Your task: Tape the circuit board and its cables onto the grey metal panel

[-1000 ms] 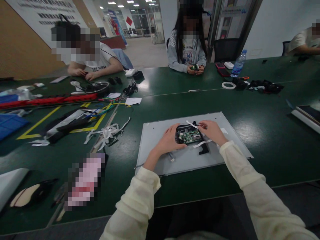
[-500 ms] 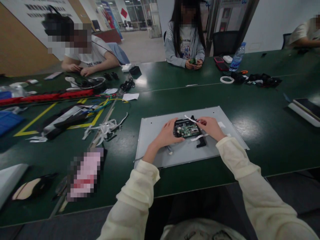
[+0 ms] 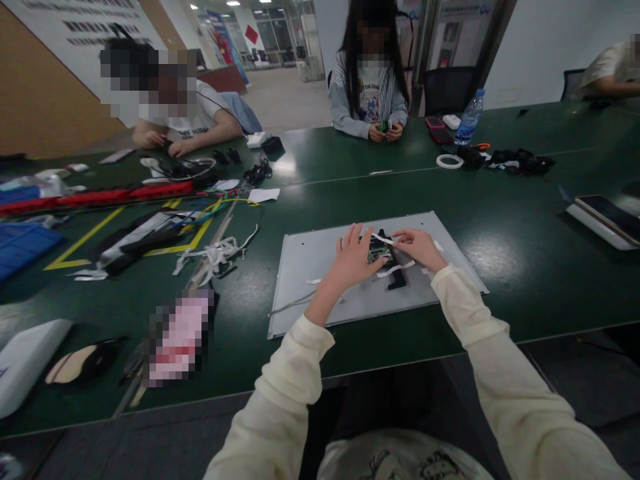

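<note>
A flat grey panel (image 3: 295, 273) lies on the table before me. On it sits a green circuit board (image 3: 378, 253), partly covered by my left hand (image 3: 354, 259). That hand is open, its fingers spread over the board's left side; whether it touches the board I cannot tell. My right hand (image 3: 419, 248) is at the board's right, thumb and fingertips closed on a thin white strip (image 3: 382, 238). A second white strip (image 3: 397, 269) curves below it. Nearer to me a black plastic bracket (image 3: 397, 281) sticks out. A thin grey cable (image 3: 290, 305) runs along the panel's lower left.
Left of the panel lies a tangle of white strips (image 3: 215, 257). A pixelated pink item (image 3: 180, 333) and a white case (image 3: 30, 367) are nearer. Across the table sit two people, with a water bottle (image 3: 470, 120) and a tape roll (image 3: 449, 161) at far right.
My left hand has shifted right and over the board, its fingers lifting and spreading, so more of the board is hidden. The right hand keeps its pinch on the white strip. My view has turned slightly.
</note>
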Available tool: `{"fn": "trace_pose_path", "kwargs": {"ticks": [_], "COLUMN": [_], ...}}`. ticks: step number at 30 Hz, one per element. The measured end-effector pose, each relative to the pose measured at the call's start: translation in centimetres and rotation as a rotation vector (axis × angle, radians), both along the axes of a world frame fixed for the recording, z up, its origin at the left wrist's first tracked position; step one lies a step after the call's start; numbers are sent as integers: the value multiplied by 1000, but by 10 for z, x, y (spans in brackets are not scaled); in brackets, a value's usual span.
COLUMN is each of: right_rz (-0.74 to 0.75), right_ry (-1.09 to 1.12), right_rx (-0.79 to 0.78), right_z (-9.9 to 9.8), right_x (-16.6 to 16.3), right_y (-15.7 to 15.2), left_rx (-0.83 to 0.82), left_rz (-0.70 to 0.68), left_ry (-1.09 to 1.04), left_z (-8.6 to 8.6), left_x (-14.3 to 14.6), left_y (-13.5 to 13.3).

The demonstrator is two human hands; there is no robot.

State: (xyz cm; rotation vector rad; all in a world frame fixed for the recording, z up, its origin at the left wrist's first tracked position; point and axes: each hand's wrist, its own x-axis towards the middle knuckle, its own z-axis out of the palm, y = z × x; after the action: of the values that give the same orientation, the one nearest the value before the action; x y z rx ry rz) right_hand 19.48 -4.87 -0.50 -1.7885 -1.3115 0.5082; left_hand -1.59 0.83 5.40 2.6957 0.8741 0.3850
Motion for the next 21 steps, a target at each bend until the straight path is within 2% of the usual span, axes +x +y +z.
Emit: {"fn": "trace_pose_path", "kwargs": {"ticks": [6, 9, 13, 21], "right_rz": [-25, -23, -34, -71], "right_ry": [-19, -22, -5, 345], "right_rx": [23, 35, 56, 210], "right_z": [2, 3, 5, 15], "right_x": [-6, -9, -14, -22], "right_y": [0, -1, 1, 6], "left_rx": [179, 200, 168, 103], "left_rz": [72, 140, 213, 250], "left_ry": [1, -23, -17, -55], "left_z": [-20, -31, -37, -35], "left_x": [38, 42, 40, 40], "left_y": [-4, 0, 2, 4]}}
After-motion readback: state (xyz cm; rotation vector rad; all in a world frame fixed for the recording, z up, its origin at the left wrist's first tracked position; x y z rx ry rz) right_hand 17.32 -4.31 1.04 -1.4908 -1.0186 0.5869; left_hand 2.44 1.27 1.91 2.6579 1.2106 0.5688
